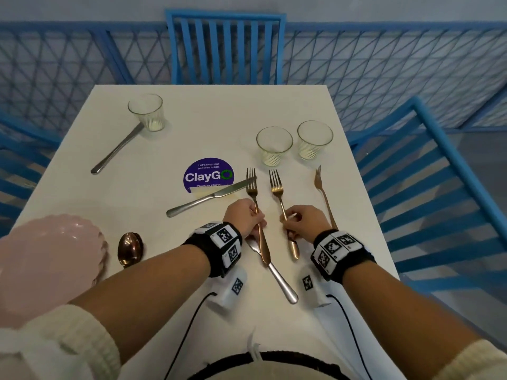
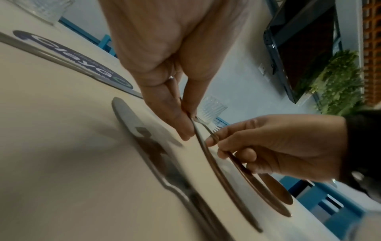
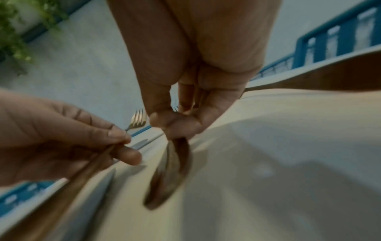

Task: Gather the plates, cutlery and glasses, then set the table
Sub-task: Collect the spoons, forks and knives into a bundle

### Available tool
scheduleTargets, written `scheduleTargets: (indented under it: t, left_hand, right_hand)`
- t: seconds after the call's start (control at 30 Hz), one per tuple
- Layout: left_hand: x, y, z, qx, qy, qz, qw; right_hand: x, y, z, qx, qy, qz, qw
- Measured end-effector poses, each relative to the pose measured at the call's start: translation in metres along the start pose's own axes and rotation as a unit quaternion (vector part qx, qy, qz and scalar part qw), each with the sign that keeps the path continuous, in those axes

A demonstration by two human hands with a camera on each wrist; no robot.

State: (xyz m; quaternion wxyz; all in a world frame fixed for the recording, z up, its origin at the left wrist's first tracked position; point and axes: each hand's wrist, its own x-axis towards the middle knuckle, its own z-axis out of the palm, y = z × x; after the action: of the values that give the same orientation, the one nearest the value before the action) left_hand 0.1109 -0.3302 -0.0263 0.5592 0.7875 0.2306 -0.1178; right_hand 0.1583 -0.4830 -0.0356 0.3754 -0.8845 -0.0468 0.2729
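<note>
Left hand (image 1: 245, 217) pinching copper fork (image 1: 256, 212) at mid-handle, grip clenched between thumb and fingertips. Right hand (image 1: 304, 221) pinching second copper fork (image 1: 282, 208) likewise. Both forks lying near the tabletop (image 1: 192, 127) centre, tines pointing away. Third fork (image 1: 323, 194) resting just right of the right hand. Silver knife (image 1: 211, 197) lying left; glasses (image 1: 274, 145) standing beyond; pink plates (image 1: 49, 250) sitting at near-left edge. Open room remaining mid-left.

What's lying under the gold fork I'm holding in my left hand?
A silver table knife lies on the white table, crossing under the gold fork. Its handle shows toward you; the left hand covers most of its blade.
</note>
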Motion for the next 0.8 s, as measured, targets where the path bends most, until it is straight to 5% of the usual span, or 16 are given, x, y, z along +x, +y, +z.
scheduleTargets:
  t: [0.13,0.53,0.7,0.8]
  left_hand:
    - [0.001,0.008,0.011,-0.076,0.003,-0.009,0.997]
    - [-0.004,0.023,0.03,-0.13,0.088,0.003,0.988]
    - [-0.01,0.025,0.026,-0.138,0.108,0.007,0.984]
    - [-0.011,0.02,0.025,-0.151,0.114,0.0,0.982]
  right_hand:
    - [-0.008,-0.001,-0.001,0.141,-0.024,-0.028,0.989]
    - [-0.011,-0.012,-0.009,0.053,-0.009,-0.087,0.995]
    - [0.001,-0.001,-0.04,-0.064,0.195,-0.071,0.976]
    - [0.008,0.014,-0.051,-0.108,0.212,0.014,0.971]
